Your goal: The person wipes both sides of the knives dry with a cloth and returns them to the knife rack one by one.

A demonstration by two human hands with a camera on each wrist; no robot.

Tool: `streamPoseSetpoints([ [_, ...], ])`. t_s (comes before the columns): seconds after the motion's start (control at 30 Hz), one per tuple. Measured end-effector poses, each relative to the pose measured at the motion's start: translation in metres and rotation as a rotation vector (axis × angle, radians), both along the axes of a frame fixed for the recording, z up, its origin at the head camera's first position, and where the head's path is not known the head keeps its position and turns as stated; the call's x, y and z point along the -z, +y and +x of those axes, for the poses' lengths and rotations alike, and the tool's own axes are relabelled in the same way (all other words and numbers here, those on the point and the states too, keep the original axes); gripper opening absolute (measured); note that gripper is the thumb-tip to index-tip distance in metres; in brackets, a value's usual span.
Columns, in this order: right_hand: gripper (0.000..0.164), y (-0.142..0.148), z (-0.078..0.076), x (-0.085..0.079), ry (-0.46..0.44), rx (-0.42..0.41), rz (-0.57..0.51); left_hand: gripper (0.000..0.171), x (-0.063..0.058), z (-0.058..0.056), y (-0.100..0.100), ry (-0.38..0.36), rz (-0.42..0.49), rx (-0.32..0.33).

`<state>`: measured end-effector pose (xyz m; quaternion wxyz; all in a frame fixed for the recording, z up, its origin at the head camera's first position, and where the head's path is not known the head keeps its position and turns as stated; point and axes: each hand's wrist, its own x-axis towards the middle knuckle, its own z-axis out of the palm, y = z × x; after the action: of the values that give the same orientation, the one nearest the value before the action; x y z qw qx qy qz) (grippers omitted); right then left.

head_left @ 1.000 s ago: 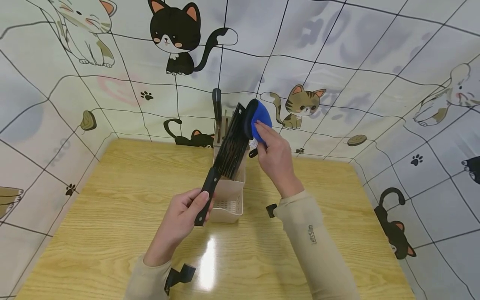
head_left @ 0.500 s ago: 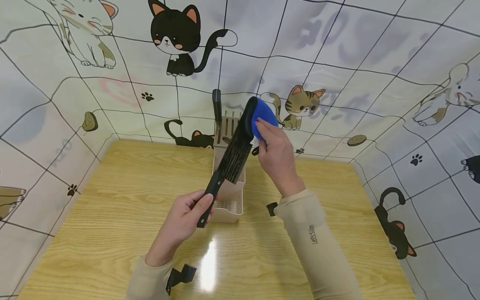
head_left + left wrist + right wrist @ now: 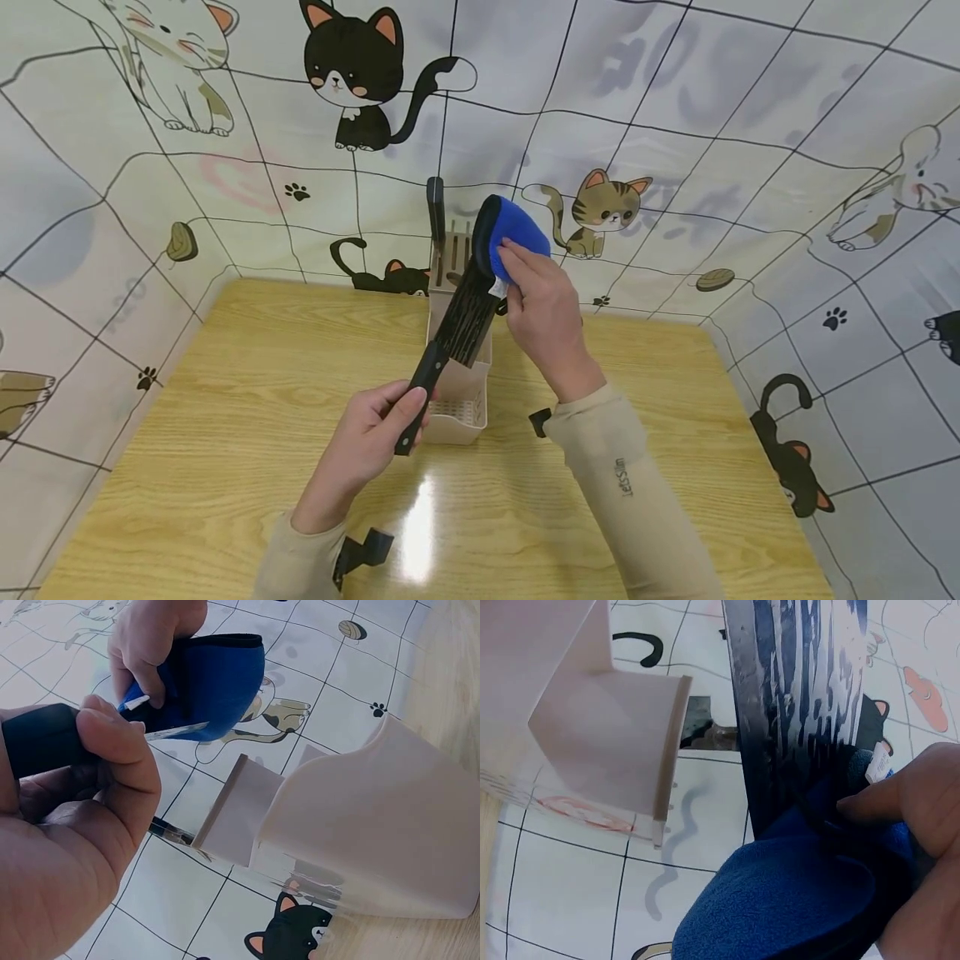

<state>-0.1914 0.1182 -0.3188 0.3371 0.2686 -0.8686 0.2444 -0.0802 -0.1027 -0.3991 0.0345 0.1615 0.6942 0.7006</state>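
Observation:
My left hand [image 3: 372, 433] grips a cleaver by its black riveted handle [image 3: 422, 387], thumb laid along it. The broad blade [image 3: 467, 323] points up and away, marked with dark streaks that look like wet trails in the right wrist view. Folded over the blade's far end is a blue cloth [image 3: 522, 236] with dark trim, pinched by my right hand [image 3: 547, 321]; it hides the tip. A small white tag [image 3: 878, 763] sticks out of the cloth near my right thumb. In the left wrist view, the handle's end [image 3: 43, 739] shows inside my curled left fingers.
Behind the cleaver, a beige knife holder [image 3: 456, 432] with a perforated front tray stands on the wooden table [image 3: 300, 350]. A black-handled knife [image 3: 435, 208] stands in its slotted back part. A cat-printed sheet [image 3: 487, 150] surrounds the table at the back and sides.
The cleaver swung slightly right early on, then held still. The right hand moved the cloth outward along the blade, then back left and down over the blade's far end.

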Motion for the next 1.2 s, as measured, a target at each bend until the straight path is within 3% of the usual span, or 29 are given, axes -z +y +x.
streamPoseSetpoints([
  [0.3, 0.036, 0.007, -0.007, 0.004, -0.042, 0.065, -0.055, 0.028, -0.002, 0.002, 0.0, 0.005, 0.007, 0.016],
  [1.2, 0.041, -0.013, 0.037, 0.027, 0.01, -0.129, 0.025, 0.035, -0.007, 0.002, -0.002, -0.044, 0.056, -0.074],
])
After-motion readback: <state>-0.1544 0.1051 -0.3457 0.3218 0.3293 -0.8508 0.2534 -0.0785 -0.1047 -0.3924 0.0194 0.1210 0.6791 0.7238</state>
